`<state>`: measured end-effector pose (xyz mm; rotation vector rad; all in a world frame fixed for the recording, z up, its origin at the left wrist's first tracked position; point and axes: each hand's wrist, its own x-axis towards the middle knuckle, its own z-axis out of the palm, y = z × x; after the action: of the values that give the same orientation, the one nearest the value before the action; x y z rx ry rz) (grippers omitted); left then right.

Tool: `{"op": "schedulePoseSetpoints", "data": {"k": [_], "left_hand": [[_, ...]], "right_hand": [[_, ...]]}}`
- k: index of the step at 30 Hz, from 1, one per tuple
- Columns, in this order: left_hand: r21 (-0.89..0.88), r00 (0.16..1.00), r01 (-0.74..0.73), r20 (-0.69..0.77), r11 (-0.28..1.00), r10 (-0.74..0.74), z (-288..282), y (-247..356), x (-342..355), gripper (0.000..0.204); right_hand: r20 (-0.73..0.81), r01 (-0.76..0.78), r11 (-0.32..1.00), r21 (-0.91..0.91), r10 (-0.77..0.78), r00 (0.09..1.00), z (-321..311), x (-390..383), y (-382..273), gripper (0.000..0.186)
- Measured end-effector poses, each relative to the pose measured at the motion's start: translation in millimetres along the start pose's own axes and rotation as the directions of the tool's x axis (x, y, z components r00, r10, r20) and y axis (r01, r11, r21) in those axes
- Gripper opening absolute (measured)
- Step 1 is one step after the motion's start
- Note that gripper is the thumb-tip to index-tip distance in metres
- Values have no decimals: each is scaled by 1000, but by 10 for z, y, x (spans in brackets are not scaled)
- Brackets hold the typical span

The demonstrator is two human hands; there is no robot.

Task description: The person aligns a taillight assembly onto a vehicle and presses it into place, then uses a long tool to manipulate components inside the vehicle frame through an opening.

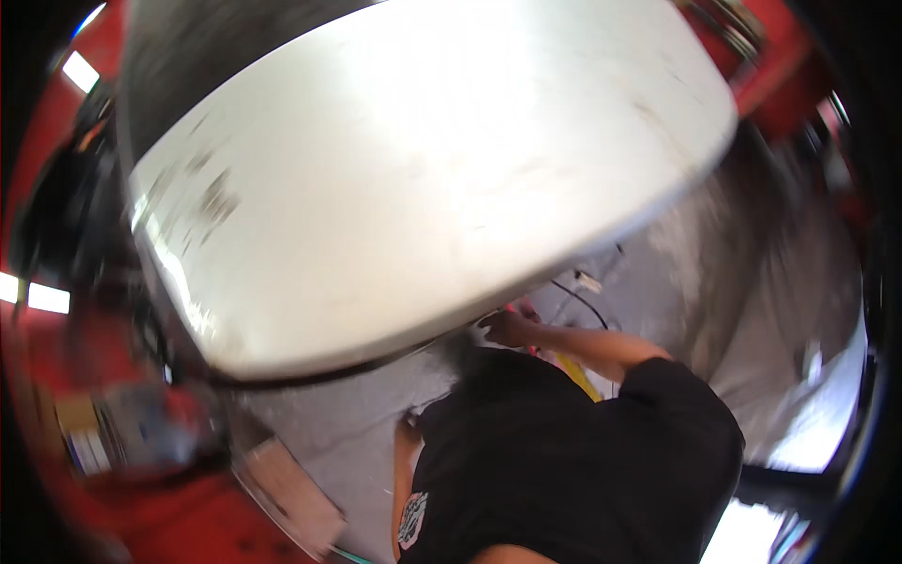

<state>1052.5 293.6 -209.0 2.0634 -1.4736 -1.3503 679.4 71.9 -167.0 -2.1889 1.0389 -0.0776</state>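
A large white curved panel (423, 216), like part of a vehicle's body, fills the upper middle and carries dark scuffs on its left side. My right hand (512, 329) reaches to just under its near edge, fingers curled and smeared by motion. Beside the fingers a small red thing (526, 308) shows in part; what I grip is too blurred to name. A yellow strip (577, 378) slants below my right forearm. Only a piece of my left arm shows at the left of my black shirt, and my torso hides that hand.
A black cable (584, 301) curves over the grey floor near a small whitish block (588, 281). Brown cardboard (291, 498) lies at lower left, with a box (85, 442) farther left. Grey sheeting (780, 310) stretches along the right.
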Motion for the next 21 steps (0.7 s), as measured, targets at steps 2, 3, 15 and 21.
{"op": "schedulePoseSetpoints", "data": {"k": [2,3,15,21], "left_hand": [[226,947,-278,227,934,227,472,-1331,455,39],[260,938,-271,288,927,193,504,-1267,451,39],[333,659,-707,631,624,409,-218,-997,901,37],[159,501,-5,855,987,-135,-1265,442,383,28]], "right_hand": [[121,-20,995,-95,31,992,156,-88,-2,40],[217,-134,990,-47,141,966,142,-108,-380,42],[133,-642,715,276,634,762,2000,-957,-1402,29],[7,-251,426,869,495,869,1525,-1904,-2307,26]]}}
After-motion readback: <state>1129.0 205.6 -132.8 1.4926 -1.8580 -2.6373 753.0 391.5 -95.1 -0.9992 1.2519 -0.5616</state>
